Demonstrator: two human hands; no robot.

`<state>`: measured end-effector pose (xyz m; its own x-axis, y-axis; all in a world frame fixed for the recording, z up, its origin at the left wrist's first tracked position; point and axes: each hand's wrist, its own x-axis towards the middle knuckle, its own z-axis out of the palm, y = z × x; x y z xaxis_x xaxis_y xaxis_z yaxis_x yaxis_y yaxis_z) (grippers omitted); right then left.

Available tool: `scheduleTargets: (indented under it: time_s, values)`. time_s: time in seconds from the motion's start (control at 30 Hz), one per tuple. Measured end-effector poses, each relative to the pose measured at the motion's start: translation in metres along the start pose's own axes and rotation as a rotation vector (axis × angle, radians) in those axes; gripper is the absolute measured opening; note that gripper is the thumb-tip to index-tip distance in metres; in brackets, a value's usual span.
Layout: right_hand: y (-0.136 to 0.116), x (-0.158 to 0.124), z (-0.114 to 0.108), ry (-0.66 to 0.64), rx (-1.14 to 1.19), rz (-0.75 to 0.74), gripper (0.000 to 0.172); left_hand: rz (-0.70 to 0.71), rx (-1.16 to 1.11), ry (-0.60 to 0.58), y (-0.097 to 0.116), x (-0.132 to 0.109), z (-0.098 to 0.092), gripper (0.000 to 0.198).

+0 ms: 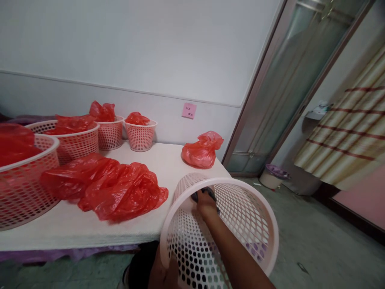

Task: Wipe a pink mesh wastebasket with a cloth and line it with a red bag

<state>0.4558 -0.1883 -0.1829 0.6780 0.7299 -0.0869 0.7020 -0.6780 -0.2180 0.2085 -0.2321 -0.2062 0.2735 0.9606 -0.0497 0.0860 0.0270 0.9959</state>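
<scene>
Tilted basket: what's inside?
Inside are the right hand and a dark item. The hand partly covers the item, so its kind can't be told; the forearm hides some mesh.

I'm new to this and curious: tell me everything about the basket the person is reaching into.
The basket looks like pale pink plastic, with a round mouth, a smooth rim and walls full of holes. It is tipped, mouth toward the viewer, at the right end of the table. The right grip is inside with a dark item; the left grip seems to hold the rim's lower left.
</scene>
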Motion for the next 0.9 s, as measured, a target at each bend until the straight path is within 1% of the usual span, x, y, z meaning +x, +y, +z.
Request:
scheduleTargets:
  time_s: [0.07,0.13,0.23,0.3,0.4,0.47,0.53,0.63,0.7,0.8,0.87,0.9]
  values:
    - [-0.002,-0.01,0.013,-0.074,0.045,-0.109,0.055,0.017,0.002,-0.029,0.0,0.0,0.001,0.048]
    - [-0.004,-0.02,0.024,-0.117,0.096,-0.215,0.054,0.027,0.006,-0.046,0.0,-0.001,0.001,0.048]
    - [-0.008,-0.029,0.031,-0.154,0.161,-0.287,0.056,0.051,0.002,-0.06,0.001,-0.004,0.003,0.05]
    - [-0.011,-0.033,0.028,-0.178,0.213,-0.304,0.06,0.073,0.006,-0.05,0.002,-0.007,0.006,0.053]
    - [-0.017,-0.045,0.018,-0.205,0.304,-0.341,0.069,0.082,0.039,-0.016,0.002,-0.008,0.008,0.054]
    - [-0.02,-0.06,0.01,-0.21,0.356,-0.372,0.071,0.084,0.045,-0.023,0.001,-0.008,0.008,0.053]
    - [-0.021,-0.079,0.004,-0.207,0.388,-0.41,0.069,0.092,0.039,-0.03,0.001,-0.006,0.007,0.053]
    - [-0.016,-0.108,-0.001,-0.192,0.375,-0.464,0.068,0.104,0.021,-0.032,0.003,-0.005,0.006,0.051]
    - [-0.009,-0.118,-0.001,-0.165,0.253,-0.443,0.069,0.118,-0.015,-0.046,0.009,-0.004,0.004,0.05]
    - [0.006,-0.117,0.001,-0.118,0.057,-0.316,0.057,0.162,-0.015,-0.113,0.022,-0.002,-0.001,0.049]
    - [0.013,-0.111,0.002,-0.11,0.051,-0.242,0.048,0.192,0.036,-0.184,0.031,0.0,-0.005,0.047]
    - [0.014,-0.108,0.002,-0.111,0.076,-0.231,0.045,0.207,0.064,-0.215,0.035,0.001,-0.006,0.045]
